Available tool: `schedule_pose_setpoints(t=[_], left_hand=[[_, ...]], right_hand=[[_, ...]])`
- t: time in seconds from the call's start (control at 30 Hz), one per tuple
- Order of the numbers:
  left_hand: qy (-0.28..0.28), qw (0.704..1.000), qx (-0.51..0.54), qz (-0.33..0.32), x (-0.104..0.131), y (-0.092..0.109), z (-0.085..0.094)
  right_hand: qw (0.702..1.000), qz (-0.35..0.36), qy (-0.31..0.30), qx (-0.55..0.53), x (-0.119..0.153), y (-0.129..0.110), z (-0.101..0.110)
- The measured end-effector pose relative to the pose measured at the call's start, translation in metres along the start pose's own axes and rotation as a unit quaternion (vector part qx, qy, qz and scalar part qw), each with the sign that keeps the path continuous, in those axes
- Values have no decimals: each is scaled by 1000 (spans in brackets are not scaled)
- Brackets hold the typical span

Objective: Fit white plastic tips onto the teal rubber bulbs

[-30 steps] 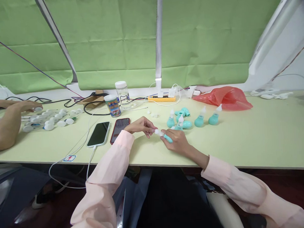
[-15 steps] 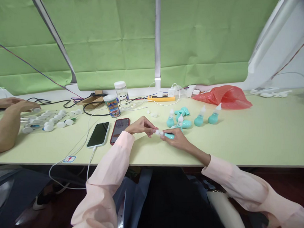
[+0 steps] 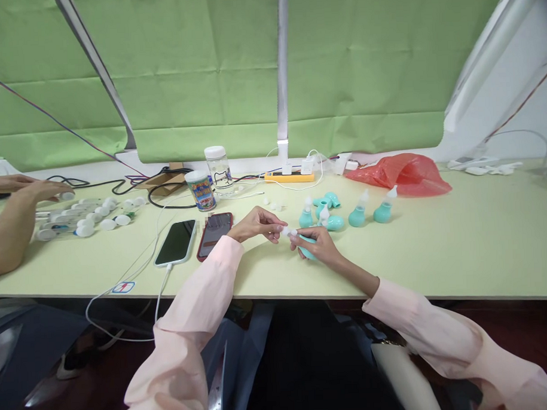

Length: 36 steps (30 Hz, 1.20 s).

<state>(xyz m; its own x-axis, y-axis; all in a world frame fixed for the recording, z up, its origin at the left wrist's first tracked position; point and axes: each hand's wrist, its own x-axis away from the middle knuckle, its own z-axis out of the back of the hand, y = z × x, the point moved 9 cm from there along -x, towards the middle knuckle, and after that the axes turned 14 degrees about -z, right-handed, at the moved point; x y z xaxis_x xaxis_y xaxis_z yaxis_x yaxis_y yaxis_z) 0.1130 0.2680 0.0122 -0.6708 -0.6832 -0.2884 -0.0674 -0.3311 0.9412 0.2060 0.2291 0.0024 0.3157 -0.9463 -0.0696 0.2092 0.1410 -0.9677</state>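
With my left hand (image 3: pixel 269 226) I am pinching a small white nozzle piece (image 3: pixel 286 231) between thumb and fingertips, while my right hand (image 3: pixel 318 241) is curling around a teal squeeze bulb (image 3: pixel 308 249). Both parts are meeting between my hands, above the table (image 3: pixel 454 252) near its front edge; whether they are fully joined I cannot tell, since my fingers are covering the joint.

My pinch is resting on very little surface, so the smooth nozzle piece could be slipping out if I push at an angle. The bulb looks soft; squeezing hard could be buckling its neck and setting the two parts crooked. A slack grip could be sending either one over the nearby edge. If my right hand swings outward, it could be knocking the nozzle-topped bulb (image 3: pixel 357 217) that is standing beyond it.

As for writing, the canister (image 3: pixel 201 189) is showing bright lettering on a colourful label, too small for reading. The clear jar (image 3: pixel 221 176) is bearing a dark outline like a cat's head. A sticker (image 3: pixel 124 287) is displaying a red arrow-like mark inside a blue border. The red-cased phone's (image 3: pixel 215 234) screen is showing only blurred content.
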Motion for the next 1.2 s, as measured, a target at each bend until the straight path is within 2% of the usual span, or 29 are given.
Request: schedule_pose_setpoints(t=[0.13, 0.27, 0.33, 0.4, 0.47, 0.53, 0.6, 0.67, 0.73, 0.83, 0.97, 1.1, 1.2], left_hand=[[7, 1000, -3, -14, 0, 7, -3], [22, 999, -1, -38, 0, 16, -3], [73, 995, -7, -68, -1, 21, 10], [149, 984, -49, -87, 0, 23, 31], [227, 960, -143, -75, 2, 20, 55], [271, 915, -296, -44, 5, 21, 74], [255, 854, -453, -20, 3, 24, 81], [216, 800, -560, 7, -2, 26, 84], [181, 766, -616, 43, -7, 23, 87], [142, 735, -657, 91, -12, 17, 93], [122, 720, -674, 110, -18, 9, 101], [94, 742, -655, 108, -19, 1, 106], [68, 761, -640, 80, -19, -1, 103]], right_hand=[[1000, 13, 6, 28, 3, -8, 2], [992, 50, 16, 112, 16, -18, 14], [988, 67, 23, 141, 26, -23, 28], [986, 72, 25, 149, 36, -25, 49], [987, 65, 27, 146, 44, -23, 76], [990, 46, 68, 118, 48, -17, 112], [986, 12, 154, 64, 51, -5, 156], [971, -32, 233, 39, 55, 10, 190], [947, -46, 313, 49, 62, 20, 216], [915, -62, 381, 115, 67, 33, 235], [892, -98, 409, 165, 64, 53, 245], [871, -126, 429, 205, 64, 61, 248], [841, -114, 460, 259, 70, 49, 247]])
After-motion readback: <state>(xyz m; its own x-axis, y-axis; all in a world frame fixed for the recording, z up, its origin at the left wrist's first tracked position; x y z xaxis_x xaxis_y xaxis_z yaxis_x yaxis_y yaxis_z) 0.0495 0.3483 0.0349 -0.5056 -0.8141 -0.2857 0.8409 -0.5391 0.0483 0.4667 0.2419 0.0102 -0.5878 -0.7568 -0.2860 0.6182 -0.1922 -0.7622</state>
